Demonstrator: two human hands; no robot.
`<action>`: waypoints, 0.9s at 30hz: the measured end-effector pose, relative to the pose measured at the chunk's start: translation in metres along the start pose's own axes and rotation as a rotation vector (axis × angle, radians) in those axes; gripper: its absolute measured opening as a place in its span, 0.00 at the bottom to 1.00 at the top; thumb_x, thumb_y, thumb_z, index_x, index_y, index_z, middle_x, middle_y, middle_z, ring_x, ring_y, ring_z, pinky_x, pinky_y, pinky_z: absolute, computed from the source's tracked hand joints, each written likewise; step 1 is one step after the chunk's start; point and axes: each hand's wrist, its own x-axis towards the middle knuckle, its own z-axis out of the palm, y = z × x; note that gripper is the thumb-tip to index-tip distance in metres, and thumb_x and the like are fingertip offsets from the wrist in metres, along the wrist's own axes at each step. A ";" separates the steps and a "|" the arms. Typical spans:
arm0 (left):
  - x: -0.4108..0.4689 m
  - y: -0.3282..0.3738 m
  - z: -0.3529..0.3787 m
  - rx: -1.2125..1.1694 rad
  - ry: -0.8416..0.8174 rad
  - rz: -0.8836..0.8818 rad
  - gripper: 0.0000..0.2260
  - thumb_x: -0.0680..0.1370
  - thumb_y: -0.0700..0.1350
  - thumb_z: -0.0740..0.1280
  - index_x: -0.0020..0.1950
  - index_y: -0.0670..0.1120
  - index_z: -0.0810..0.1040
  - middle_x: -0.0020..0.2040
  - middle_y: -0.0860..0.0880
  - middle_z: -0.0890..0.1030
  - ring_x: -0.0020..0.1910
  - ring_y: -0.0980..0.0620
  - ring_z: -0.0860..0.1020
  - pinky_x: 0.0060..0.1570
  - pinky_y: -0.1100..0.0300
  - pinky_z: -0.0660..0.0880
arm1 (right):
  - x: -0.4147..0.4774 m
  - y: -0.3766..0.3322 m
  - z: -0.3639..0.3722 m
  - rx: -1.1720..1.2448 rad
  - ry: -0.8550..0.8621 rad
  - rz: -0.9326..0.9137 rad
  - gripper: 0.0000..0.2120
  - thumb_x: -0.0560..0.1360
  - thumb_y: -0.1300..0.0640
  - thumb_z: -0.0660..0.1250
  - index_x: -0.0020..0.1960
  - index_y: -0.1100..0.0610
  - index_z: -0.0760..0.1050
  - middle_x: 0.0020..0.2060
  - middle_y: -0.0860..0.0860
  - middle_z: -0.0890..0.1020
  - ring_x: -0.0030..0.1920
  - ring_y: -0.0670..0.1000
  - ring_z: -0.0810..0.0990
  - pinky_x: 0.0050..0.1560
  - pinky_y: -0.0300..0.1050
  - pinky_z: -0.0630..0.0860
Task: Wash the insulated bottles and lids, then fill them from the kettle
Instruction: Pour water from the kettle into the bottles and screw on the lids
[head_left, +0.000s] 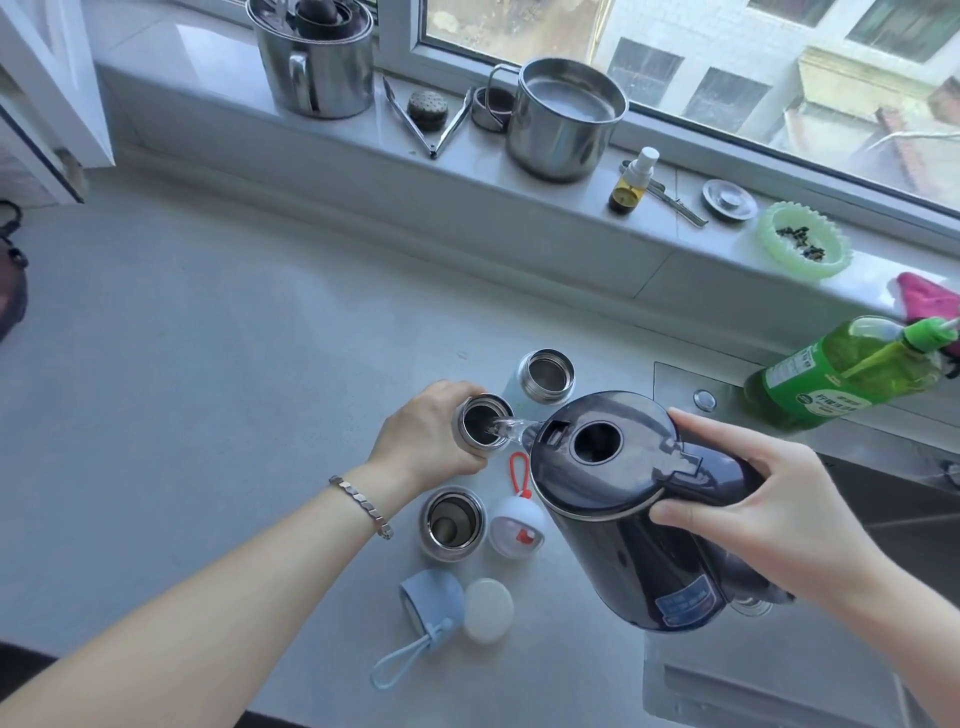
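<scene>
Your left fingers (449, 389) wrap the bottle (482, 423) on the surface (208, 364), and your right fingers (696, 423) grip the tilted kettle (623, 493) as water pours in. The far bottle (545, 376) and near bottle (452, 522) wait open, lids (488, 610) off. Washing looks done, filling just begun.

I am tipping the dark navy electric kettle (613, 499) with my right hand (769, 499) — water (511, 428) is streaming into the steel-mouthed insulated bottle (482, 425) my left hand (421, 431) is gripping upright. A pale blue bottle (545, 375) is standing open behind it, a steel-rimmed bottle (453, 522) nearer me, beside a red-strapped white lid (515, 527), a blue looped lid (434, 597) and a round white lid (487, 609).
</scene>
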 end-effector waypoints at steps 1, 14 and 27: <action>0.000 0.000 0.000 0.002 -0.001 0.000 0.26 0.63 0.44 0.75 0.60 0.54 0.74 0.58 0.55 0.76 0.57 0.53 0.74 0.55 0.56 0.72 | 0.000 -0.001 -0.001 -0.006 -0.001 0.002 0.34 0.55 0.66 0.80 0.53 0.39 0.74 0.40 0.31 0.82 0.42 0.33 0.80 0.44 0.25 0.74; -0.002 0.003 0.001 0.009 0.010 -0.001 0.26 0.64 0.44 0.74 0.60 0.54 0.75 0.58 0.55 0.76 0.58 0.53 0.75 0.55 0.55 0.73 | -0.002 -0.017 -0.003 -0.042 -0.004 0.011 0.33 0.55 0.63 0.80 0.50 0.35 0.74 0.40 0.34 0.83 0.43 0.37 0.82 0.47 0.33 0.77; -0.002 0.003 0.001 -0.003 0.011 -0.012 0.25 0.64 0.44 0.74 0.59 0.54 0.75 0.57 0.54 0.77 0.57 0.51 0.75 0.54 0.54 0.73 | 0.001 -0.018 0.000 -0.121 -0.007 0.097 0.35 0.54 0.56 0.80 0.60 0.44 0.76 0.44 0.39 0.83 0.47 0.36 0.80 0.55 0.44 0.76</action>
